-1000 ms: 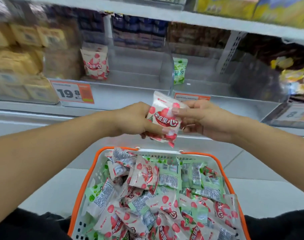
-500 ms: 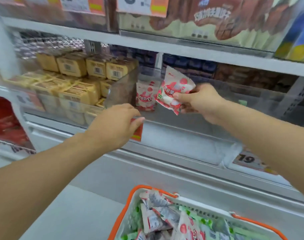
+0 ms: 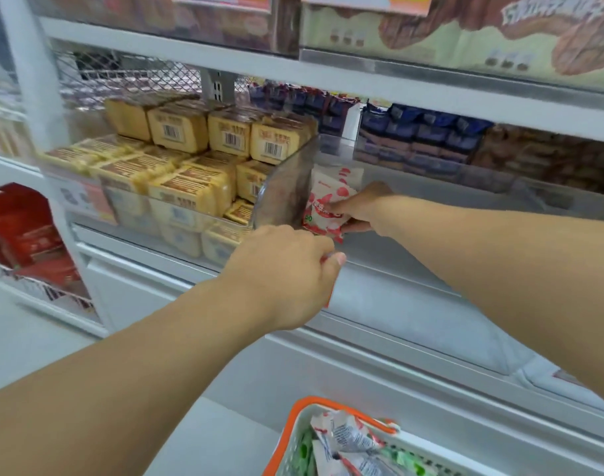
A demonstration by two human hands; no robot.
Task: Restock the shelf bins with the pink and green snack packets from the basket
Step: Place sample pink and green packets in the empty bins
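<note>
The right hand (image 3: 359,209) reaches forward into a clear shelf bin (image 3: 379,269) and pinches a pink snack packet (image 3: 324,209) by its right edge, holding it upright just beside the bin's clear left divider (image 3: 283,187). Behind it, deeper in the same bin, another pink packet (image 3: 338,175) stands against the back. The left hand (image 3: 283,269) is at the bin's front lip, its fingers curled over the edge where an orange-red price tag (image 3: 328,297) peeks out below; whether it grips the lip or only rests there cannot be told. The rest of this bin looks bare to the right. Left of the divider, the neighbouring bin is full of yellow wrapped blocks (image 3: 190,156) with barcodes. Dark blue packets (image 3: 414,132) sit on the shelf behind. At the bottom edge of the view, the orange-rimmed basket (image 3: 293,438) holds more pink and green packets (image 3: 345,441), only partly in view. By the look of it, the step in hand is placing one pink packet into its bin, early in the restock, since the bin holds little and the basket appears well filled. The next move likely calls for setting the packet down in front of the one behind, letting go, then reaching back to the basket for another.
</note>
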